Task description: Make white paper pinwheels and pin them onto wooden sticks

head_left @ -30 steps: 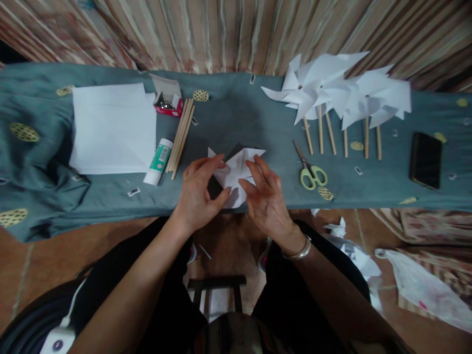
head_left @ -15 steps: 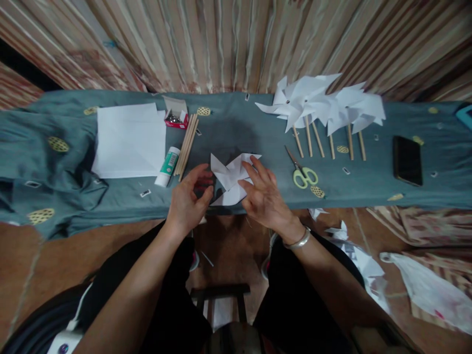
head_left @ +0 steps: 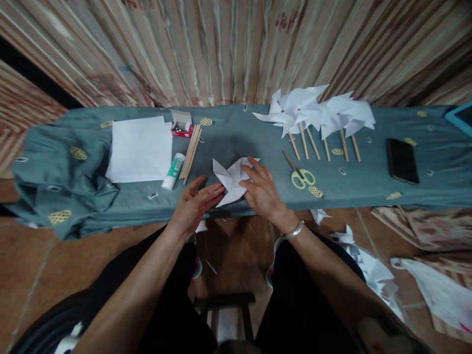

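Observation:
A white paper pinwheel (head_left: 233, 181) without a stick lies flat near the table's front edge, its blades folded. My right hand (head_left: 264, 192) holds it at the right side, the thumb and fingertips curled onto the right-hand blades and partly covering them. On the other side, my left hand (head_left: 195, 204) is open with fingers stretched out, their tips at the pinwheel's lower left edge. Whether they press on the paper I cannot tell.
To the left are white paper sheets (head_left: 138, 151), a glue stick (head_left: 173, 171), wooden sticks (head_left: 191, 153) and a red box of small metal pieces (head_left: 182, 129). Rightward lie green-handled scissors (head_left: 300, 176), several pinwheels on sticks (head_left: 313, 110) and a phone (head_left: 402, 160). Paper scraps (head_left: 368, 265) litter the floor.
My left hand has moved right and straightened its fingers, reaching the pinwheel's edge. My right hand stays on the right-hand blades. The view has shifted slightly.

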Demonstrator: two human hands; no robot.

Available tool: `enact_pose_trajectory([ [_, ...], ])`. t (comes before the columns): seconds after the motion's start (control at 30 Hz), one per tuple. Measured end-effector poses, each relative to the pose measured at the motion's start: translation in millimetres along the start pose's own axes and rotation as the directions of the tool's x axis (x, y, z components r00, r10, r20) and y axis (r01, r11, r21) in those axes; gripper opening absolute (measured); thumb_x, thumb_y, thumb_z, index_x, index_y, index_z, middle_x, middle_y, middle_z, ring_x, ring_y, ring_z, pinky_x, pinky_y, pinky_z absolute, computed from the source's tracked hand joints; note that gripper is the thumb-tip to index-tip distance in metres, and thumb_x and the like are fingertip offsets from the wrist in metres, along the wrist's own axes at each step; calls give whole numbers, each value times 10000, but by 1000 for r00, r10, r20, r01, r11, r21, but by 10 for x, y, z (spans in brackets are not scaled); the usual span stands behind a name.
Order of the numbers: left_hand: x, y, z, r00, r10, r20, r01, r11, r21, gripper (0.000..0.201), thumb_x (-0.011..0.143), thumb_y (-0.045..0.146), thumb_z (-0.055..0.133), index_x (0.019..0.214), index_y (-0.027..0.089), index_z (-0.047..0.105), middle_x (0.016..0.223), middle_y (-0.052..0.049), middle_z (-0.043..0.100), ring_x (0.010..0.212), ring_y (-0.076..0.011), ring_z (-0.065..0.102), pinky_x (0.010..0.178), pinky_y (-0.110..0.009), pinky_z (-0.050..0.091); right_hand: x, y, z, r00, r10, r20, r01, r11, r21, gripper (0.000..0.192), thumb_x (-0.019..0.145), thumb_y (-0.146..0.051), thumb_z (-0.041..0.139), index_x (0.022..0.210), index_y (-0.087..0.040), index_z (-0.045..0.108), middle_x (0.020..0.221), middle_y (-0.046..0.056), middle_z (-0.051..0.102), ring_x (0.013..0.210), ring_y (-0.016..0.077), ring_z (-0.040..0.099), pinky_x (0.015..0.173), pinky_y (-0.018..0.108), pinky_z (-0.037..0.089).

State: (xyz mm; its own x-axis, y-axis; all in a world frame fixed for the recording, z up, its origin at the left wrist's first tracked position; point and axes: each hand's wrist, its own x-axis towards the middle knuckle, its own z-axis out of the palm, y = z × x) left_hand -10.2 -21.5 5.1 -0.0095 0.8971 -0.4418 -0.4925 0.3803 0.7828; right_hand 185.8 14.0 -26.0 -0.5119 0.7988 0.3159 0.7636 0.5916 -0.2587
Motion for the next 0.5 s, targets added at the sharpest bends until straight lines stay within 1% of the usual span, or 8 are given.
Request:
enact_pose_trajectory([
  [0.13, -48, -50, 31, 993, -117, 20, 119, 989, -91, 424, 720, 168, 733, 1102, 152, 551, 898, -92, 741, 956, -227, 708, 958, -432, 504, -6, 16, 4, 1000, 22, -18, -21, 999, 31, 275, 834, -85, 485, 937, -167, 727, 1395, 113, 558, 1440, 307, 309, 1108, 509, 342],
  [0.2, -61, -79, 49, 987, -153, 53, 159, 978, -138, 323, 747, 201, 724, 1034, 166, 579, 926, -86, 730, 963, -216, 702, 929, -394, 526, -16, 22, 4, 999, 35, -26, -34, 998, 57, 280, 830, -88, 488, 941, -178, 729, 1399, 100, 558, 1439, 308, 317, 1110, 520, 343],
  [0.27, -60, -92, 78, 979, -183, 92, 196, 969, -151, 259, 774, 249, 712, 994, 169, 601, 975, -90, 720, 965, -211, 700, 909, -352, 536, -27, 20, 5, 998, 51, -29, -48, 996, 80, 278, 827, -89, 495, 934, -186, 732, 1399, 94, 560, 1438, 309, 323, 1112, 526, 343],
  [0.33, -44, -89, 118, 972, -201, 123, 217, 967, -136, 236, 806, 294, 685, 993, 165, 621, 989, -94, 717, 940, -207, 702, 883, -324, 546, -36, 12, 6, 998, 64, -28, -61, 993, 102, 270, 825, -92, 505, 924, -191, 735, 1394, 95, 567, 1434, 313, 332, 1111, 527, 347],
  [0.5, 3, -69, 215, 967, -205, 152, 223, 968, -118, 273, 875, 351, 605, 1051, 146, 643, 903, -79, 724, 833, -181, 706, 833, -294, 562, -63, -12, 1, 997, 72, -34, -66, 987, 144, 262, 818, -93, 515, 922, -191, 735, 1395, 93, 571, 1428, 311, 347, 1102, 517, 358],
])
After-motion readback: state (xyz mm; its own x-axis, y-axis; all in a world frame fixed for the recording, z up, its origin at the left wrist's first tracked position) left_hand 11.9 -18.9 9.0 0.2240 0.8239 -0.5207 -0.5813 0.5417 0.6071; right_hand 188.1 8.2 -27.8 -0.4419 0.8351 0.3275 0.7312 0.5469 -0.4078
